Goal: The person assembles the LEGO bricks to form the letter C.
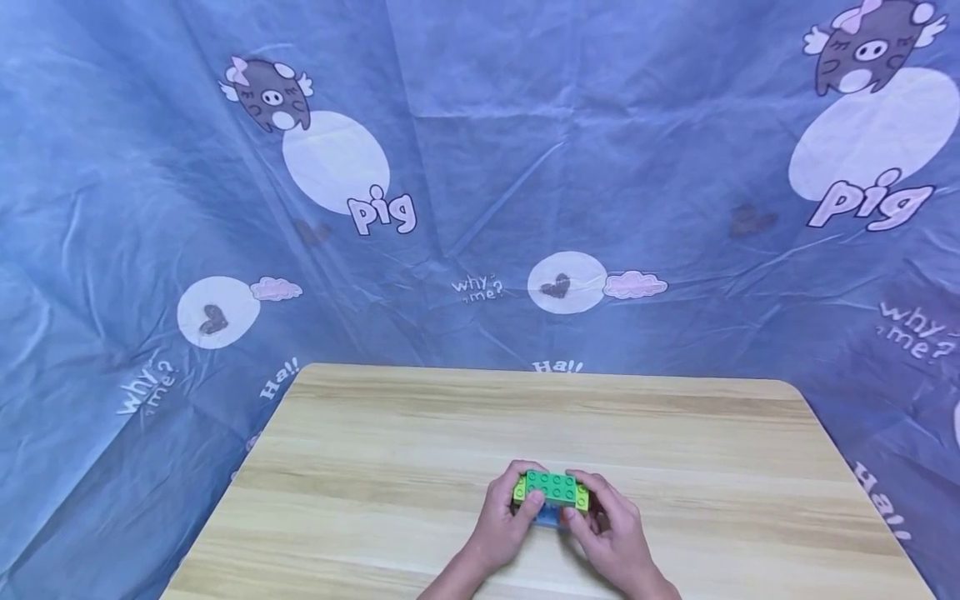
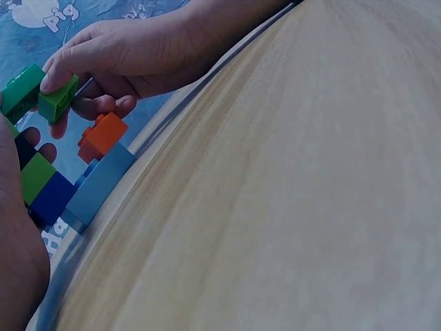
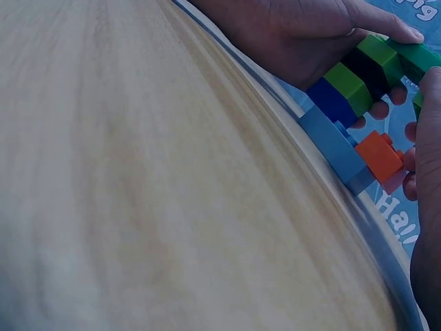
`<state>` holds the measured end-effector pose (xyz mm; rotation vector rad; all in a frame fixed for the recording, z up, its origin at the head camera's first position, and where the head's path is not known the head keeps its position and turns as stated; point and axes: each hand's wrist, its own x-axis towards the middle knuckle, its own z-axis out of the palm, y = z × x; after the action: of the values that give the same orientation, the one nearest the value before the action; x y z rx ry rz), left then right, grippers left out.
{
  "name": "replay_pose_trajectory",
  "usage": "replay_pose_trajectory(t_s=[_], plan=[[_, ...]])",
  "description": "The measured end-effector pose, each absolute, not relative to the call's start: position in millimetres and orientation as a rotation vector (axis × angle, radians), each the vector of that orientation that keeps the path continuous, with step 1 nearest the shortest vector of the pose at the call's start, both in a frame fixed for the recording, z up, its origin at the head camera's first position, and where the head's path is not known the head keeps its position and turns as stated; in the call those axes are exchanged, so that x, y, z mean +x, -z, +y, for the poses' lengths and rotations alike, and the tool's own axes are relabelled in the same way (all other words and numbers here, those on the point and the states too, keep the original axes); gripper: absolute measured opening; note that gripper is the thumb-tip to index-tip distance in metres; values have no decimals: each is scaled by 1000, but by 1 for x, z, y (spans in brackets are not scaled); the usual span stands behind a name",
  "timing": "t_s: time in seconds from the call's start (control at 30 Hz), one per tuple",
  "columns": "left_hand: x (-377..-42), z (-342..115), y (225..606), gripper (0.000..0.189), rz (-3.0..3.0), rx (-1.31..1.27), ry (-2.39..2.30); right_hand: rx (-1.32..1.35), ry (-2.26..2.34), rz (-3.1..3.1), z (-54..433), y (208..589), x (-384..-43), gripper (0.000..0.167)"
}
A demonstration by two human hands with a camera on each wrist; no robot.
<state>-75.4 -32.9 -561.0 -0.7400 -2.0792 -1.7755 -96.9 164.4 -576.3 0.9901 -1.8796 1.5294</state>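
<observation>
A small toy building-brick structure stands near the table's front edge, between both hands. Its base is a light blue brick (image 3: 331, 143). On one end rises a column of a dark blue brick (image 3: 328, 101), a lime brick (image 3: 350, 84), a black brick (image 3: 368, 72) and another lime one. A green brick (image 1: 551, 483) spans the top. My left hand (image 1: 504, 518) grips the column, its thumb on the green brick. With thumb and fingers my right hand (image 1: 617, 535) pinches a lime brick (image 2: 58, 101) at the green brick's right end. Below it, an orange brick (image 2: 102, 136) sits on the base.
A light wood-grain table (image 1: 360, 467) lies under the hands. Behind it and on both sides hangs a blue cloth (image 1: 480, 167) printed with pigs, clouds and words, meeting the table's far edge.
</observation>
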Motion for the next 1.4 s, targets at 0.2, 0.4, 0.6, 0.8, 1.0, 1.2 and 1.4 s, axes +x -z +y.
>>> replay_pose_trajectory(t_s=[0.2, 0.4, 0.6, 0.8, 1.0, 1.2, 1.4], plan=[[-75, -32, 562, 25, -2078, -726, 1786, 997, -1530, -1880, 165, 574, -96, 44], [-75, -33, 562, 26, -2093, -715, 1784, 997, -1527, -1866, 165, 573, -95, 48], [-77, -33, 561, 28, -2079, -725, 1778, 991, -1550, -1850, 165, 574, -96, 49], [-76, -32, 561, 27, -2065, -730, 1798, 992, -1634, -1842, 166, 578, -95, 50], [-74, -32, 561, 27, -2064, -713, 1816, 978, -1870, -1861, 168, 573, -89, 56], [-75, -31, 560, 28, -2066, -712, 1780, 921, -2312, -1837, 170, 565, -85, 50], [-77, -32, 559, 28, -2065, -717, 1760, 905, -2439, -1832, 170, 563, -88, 46]])
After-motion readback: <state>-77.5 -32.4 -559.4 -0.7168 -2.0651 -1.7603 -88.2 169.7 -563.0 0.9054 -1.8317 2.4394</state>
